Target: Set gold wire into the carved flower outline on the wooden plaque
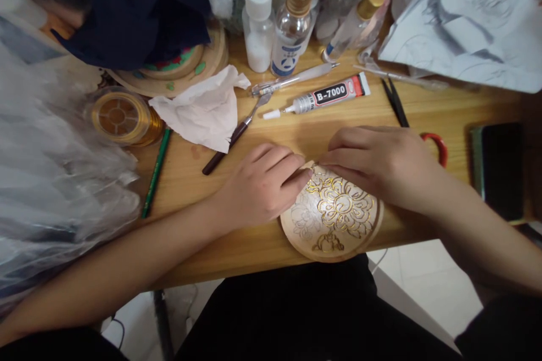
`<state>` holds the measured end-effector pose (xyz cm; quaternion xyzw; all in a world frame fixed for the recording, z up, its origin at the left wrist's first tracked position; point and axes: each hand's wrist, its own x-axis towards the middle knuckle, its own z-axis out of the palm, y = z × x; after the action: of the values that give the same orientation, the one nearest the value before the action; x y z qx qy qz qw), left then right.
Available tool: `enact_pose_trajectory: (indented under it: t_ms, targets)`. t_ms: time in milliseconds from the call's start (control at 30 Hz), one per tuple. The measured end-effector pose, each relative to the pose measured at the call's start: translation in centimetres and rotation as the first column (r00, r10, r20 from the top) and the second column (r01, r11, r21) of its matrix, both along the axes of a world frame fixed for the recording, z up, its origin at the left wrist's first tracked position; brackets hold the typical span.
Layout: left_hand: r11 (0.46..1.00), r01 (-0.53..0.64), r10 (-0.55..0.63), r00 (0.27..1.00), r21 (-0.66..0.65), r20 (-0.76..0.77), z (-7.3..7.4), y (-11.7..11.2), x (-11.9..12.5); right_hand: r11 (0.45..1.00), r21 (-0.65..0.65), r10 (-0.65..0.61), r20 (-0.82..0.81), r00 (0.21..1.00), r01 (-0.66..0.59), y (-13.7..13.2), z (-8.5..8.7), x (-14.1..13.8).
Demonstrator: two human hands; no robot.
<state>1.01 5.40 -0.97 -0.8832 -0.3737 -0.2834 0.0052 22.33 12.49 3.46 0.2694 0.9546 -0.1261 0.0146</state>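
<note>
A round wooden disc (330, 220) with a gold-wire flower pattern lies at the table's front edge. My left hand (262, 186) rests on its upper left rim, fingers curled and pressed together toward the top of the pattern. My right hand (376, 163) covers the disc's upper right, fingers bent down and meeting the left fingertips at the top rim. Whatever the fingertips pinch is too small to make out.
Behind the hands lie a B-7000 glue tube (326, 96), a pen (292, 79), a dark-handled tool (232, 138), crumpled tissue (203, 107), a gold wire spool (121, 118), a green pencil (156, 172), black tweezers (396, 102), red-handled scissors (438, 146), bottles (292, 25), a phone (499, 169) and plastic bags (51, 180).
</note>
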Motion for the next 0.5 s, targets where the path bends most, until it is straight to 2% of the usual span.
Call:
enact_pose_trajectory:
  t_ms: [400, 500]
  targets:
    - [0.999, 0.005, -0.006, 1.0, -0.039, -0.02, -0.16, 0.02, -0.06, 1.0, -0.002, 0.029, 0.004, 1.0, -0.029, 0.32, 0.08, 0.03]
    - [0.999, 0.015, -0.015, 1.0, -0.034, -0.015, -0.21, 0.05, -0.04, 1.0, 0.008, -0.018, -0.014, 1.0, 0.018, 0.2, -0.14, 0.01]
